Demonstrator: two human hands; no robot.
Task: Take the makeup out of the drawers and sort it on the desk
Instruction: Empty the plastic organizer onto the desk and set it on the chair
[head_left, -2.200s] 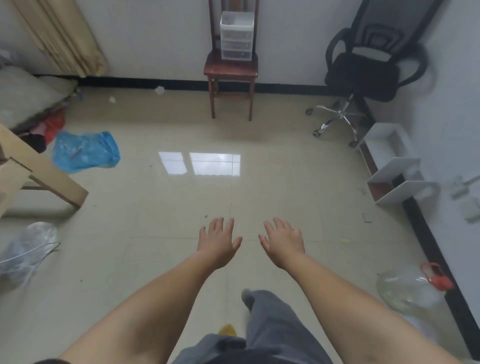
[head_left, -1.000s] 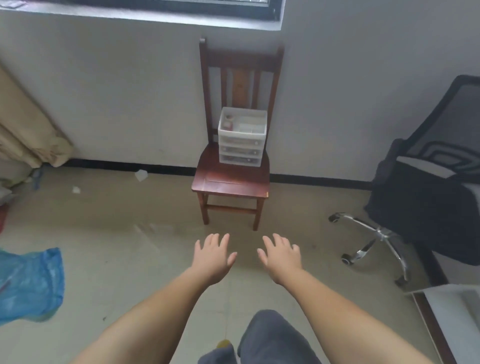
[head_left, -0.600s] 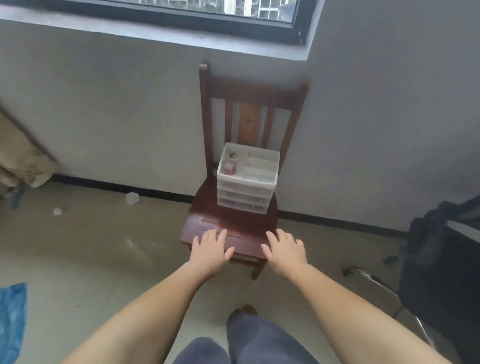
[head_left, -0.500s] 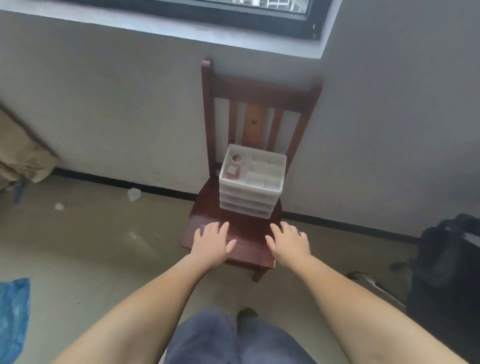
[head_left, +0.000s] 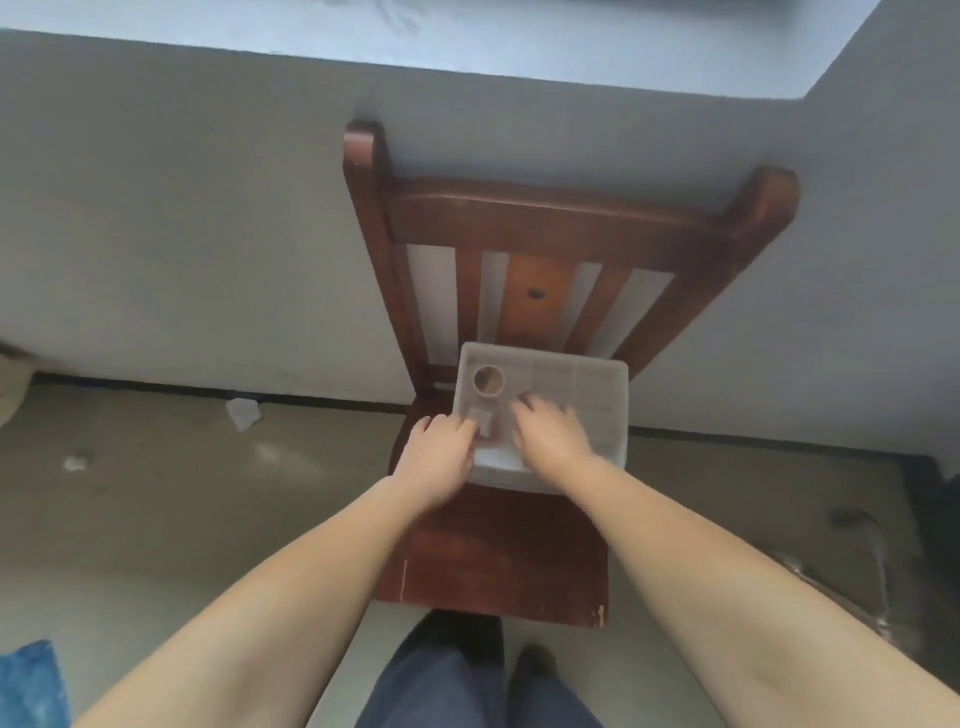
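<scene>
Grey wall and a pale window sill fill the top of the head view, and below them a dark red wooden chair (head_left: 498, 551) stands against the wall on a beige floor. On the back of its seat sits the white plastic drawer unit (head_left: 571, 400), seen from above, with a round tape-like ring (head_left: 488, 380) and a small dark item (head_left: 485, 428) in its top tray; whether either is makeup we cannot tell.

Our left hand (head_left: 436, 460) lies at the unit's left front corner, fingers bent toward the tray edge, though blur keeps us from telling whether it grips anything. Our right hand (head_left: 550, 434) rests on the tray top with fingers loosely spread, holding nothing that we can see.

We judge the unit light and free-standing, so a pull on one drawer could drag the whole stack forward off the seat, or tip the loose tray items out. Bracing it with one hand should prevent that.

No bench shows here. A crumpled white scrap (head_left: 243, 413) lies by the skirting, a blue bag (head_left: 31, 686) sits at lower left, and our dark trouser legs (head_left: 441, 686) stand close before the chair.
</scene>
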